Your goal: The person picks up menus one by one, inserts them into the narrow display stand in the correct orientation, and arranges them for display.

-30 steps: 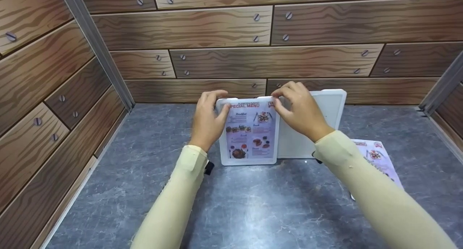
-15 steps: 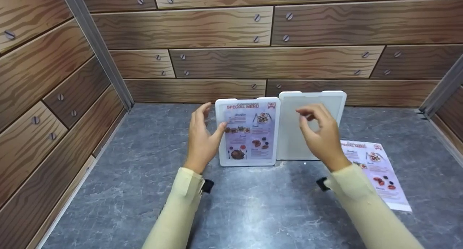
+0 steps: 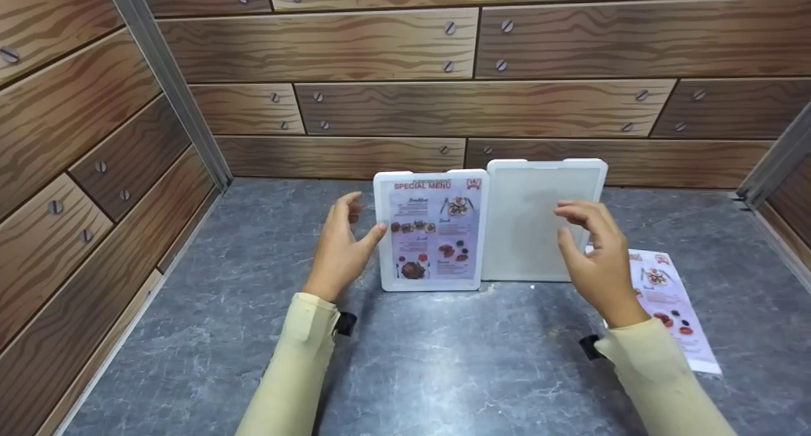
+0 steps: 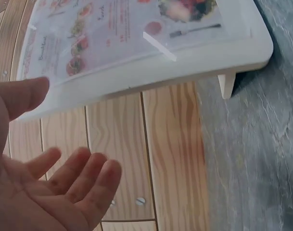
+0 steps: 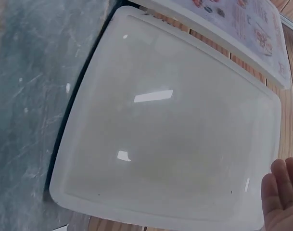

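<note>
Two white-framed display stands stand upright side by side in the head view. Behind the clear front of the left menu stand (image 3: 433, 230) is a "SPECIAL MENU" sheet with food pictures. The right stand (image 3: 529, 227) shows only a plain whitish panel. My left hand (image 3: 341, 249) is beside the menu stand's left edge, thumb and fingers spread and holding nothing; the left wrist view shows the stand's rear leg (image 4: 227, 84). In front of the plain stand's right side, my right hand (image 3: 599, 262) hovers with loosely bent fingers and nothing in them.
A loose printed menu sheet (image 3: 684, 325) lies on the grey marbled table (image 3: 437, 366) at the right, partly hidden by my right hand and sleeve. Wood-plank-patterned walls (image 3: 380, 109) enclose the back and sides, with metal corner posts (image 3: 168, 75).
Both hands have left the menu stand's top corners. The left hand has moved left and down, the right hand right and down. The stands are nearly where they were; more of the loose sheet shows.
</note>
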`<state>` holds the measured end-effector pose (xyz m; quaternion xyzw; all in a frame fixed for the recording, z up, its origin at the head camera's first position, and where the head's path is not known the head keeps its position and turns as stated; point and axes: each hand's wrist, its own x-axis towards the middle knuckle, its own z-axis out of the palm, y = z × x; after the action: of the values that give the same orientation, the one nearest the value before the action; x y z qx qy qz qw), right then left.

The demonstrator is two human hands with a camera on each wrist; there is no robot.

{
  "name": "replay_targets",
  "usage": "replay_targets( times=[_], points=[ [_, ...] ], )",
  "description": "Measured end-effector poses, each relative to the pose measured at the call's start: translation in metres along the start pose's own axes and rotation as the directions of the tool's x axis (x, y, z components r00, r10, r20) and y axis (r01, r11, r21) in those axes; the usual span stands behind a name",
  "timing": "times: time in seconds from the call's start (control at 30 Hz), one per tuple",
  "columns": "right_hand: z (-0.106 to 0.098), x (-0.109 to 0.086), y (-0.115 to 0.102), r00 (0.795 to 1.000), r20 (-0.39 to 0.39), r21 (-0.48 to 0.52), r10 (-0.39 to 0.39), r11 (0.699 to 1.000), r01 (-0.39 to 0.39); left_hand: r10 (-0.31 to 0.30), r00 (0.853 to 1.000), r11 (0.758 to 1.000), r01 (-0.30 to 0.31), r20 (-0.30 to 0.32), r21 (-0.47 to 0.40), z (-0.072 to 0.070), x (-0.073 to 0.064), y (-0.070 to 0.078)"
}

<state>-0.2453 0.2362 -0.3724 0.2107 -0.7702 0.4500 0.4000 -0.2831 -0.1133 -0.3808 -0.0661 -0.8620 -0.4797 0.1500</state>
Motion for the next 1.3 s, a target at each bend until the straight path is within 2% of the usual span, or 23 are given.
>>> replay_targets(
  times=[0.2, 0.37, 0.47, 0.67, 0.8, 0.93, 1.1, 1.3],
  points=[
    [-0.007, -0.008, 0.02, 0.999, 0.038, -0.082, -0.003, 0.997, 0.006, -0.027, 0.998, 0.999, 0.026, 0.051, 0.03, 0.003, 0.002, -0.003],
    [-0.015, -0.012, 0.027, 0.992, 0.12, -0.154, 0.049, 0.988, -0.03, -0.054, 0.996, 0.998, 0.051, 0.066, 0.045, 0.003, 0.002, -0.006],
    [-0.017, -0.013, 0.028, 0.983, 0.16, -0.207, 0.084, 0.977, -0.049, -0.047, 0.996, 0.997, 0.042, 0.071, 0.071, 0.004, 0.002, -0.007],
    [-0.019, -0.014, 0.03, 0.974, 0.177, -0.275, 0.14, 0.958, -0.088, -0.059, 0.994, 0.99, 0.047, 0.093, 0.135, 0.009, -0.001, -0.008],
    [-0.02, -0.013, 0.03, 0.969, 0.191, -0.3, 0.155, 0.949, -0.092, -0.053, 0.991, 0.991, 0.038, 0.12, 0.128, 0.015, -0.002, -0.009],
    [-0.019, -0.011, 0.03, 0.97, 0.205, -0.309, 0.134, 0.949, -0.066, -0.041, 0.988, 0.991, 0.021, 0.146, 0.135, 0.018, -0.003, -0.009],
    [-0.018, -0.012, 0.032, 0.963, 0.234, -0.321, 0.132, 0.946, -0.051, -0.045, 0.988, 0.987, 0.022, 0.148, 0.158, 0.02, -0.004, -0.01],
    [-0.018, -0.015, 0.035, 0.949, 0.271, -0.342, 0.163, 0.937, -0.064, -0.06, 0.986, 0.987, 0.035, 0.158, 0.158, 0.021, -0.004, -0.01]
  ],
)
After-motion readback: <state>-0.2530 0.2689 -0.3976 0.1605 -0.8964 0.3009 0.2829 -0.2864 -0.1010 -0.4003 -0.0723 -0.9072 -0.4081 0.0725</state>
